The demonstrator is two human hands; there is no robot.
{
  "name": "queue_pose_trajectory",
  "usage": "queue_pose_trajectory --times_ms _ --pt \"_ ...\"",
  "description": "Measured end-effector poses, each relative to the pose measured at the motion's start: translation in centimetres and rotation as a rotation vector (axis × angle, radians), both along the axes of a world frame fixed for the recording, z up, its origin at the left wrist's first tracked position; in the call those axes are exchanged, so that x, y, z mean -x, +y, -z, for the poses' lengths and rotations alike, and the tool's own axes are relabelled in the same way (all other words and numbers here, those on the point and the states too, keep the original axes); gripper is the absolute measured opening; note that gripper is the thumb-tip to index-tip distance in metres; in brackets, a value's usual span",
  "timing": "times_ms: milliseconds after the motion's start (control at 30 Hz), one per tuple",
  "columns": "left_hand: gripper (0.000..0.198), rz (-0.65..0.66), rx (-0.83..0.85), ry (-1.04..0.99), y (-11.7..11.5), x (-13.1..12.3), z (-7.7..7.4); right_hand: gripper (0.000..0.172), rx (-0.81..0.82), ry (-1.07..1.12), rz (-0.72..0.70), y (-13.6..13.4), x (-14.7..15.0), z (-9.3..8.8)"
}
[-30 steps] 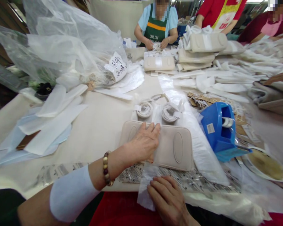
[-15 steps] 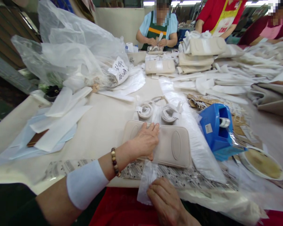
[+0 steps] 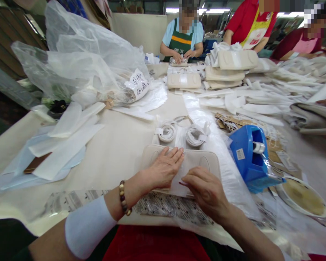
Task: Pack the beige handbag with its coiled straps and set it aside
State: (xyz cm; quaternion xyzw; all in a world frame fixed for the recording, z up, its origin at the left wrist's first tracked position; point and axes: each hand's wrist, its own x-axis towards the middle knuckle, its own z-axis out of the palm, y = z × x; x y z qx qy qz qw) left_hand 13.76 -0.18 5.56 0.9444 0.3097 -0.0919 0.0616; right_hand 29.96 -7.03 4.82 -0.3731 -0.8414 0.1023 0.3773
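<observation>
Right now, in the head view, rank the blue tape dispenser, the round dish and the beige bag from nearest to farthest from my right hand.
1. Beige bag: just beneath your right hand.
2. Blue tape dispenser: to its right.
3. Round dish: farther right, past the dispenser.

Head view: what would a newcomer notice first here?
Probably the big crumpled clear plastic bag, piled at the table's far left with handwriting on a white patch. Next, the bright blue dispenser right of centre. Then, front and centre, the left hand flat on a beige bag, the right hand bent over its near side.
</observation>
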Motion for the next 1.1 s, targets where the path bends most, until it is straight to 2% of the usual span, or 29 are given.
queue_pose_trajectory --times_ms 67,233,467,600,733,800,867,967,1100 --pt "0.068 0.01 0.01 -0.059 0.0 0.5 0.7 0.023 0.04 -0.021 0.071 1.9 -0.2 1.2" --pt "0.087 0.024 0.024 -0.151 0.2 1.4 2.1 0.031 0.101 -0.062 0.2 3.5 -0.1 3.4" --pt "0.089 0.019 0.019 -0.255 0.2 1.7 2.6 0.037 0.061 -0.098 0.32 3.1 0.7 3.9" --pt "0.09 0.026 0.06 -0.31 0.4 2.0 2.7 0.034 0.078 -0.09 0.31 3.1 0.9 4.2" --pt "0.088 0.063 0.113 -0.397 0.3 2.8 1.9 0.031 0.115 -0.068 0.294 3.0 1.0 4.3" --pt "0.08 0.044 0.073 -0.523 -0.3 3.1 1.8 0.03 0.12 -0.058 0.286 3.0 1.0 4.4" --pt "0.059 0.034 -0.035 -0.664 -1.2 3.3 2.1 0.03 0.114 -0.052 0.282 3.0 1.0 4.5" --pt "0.028 0.118 -0.184 -0.702 -2.8 3.2 3.1 0.03 0.103 -0.053 0.285 3.0 1.0 4.6" --pt "0.032 0.193 -0.284 -0.571 -3.9 2.8 4.4 0.03 0.085 -0.06 0.286 3.0 1.0 4.5"
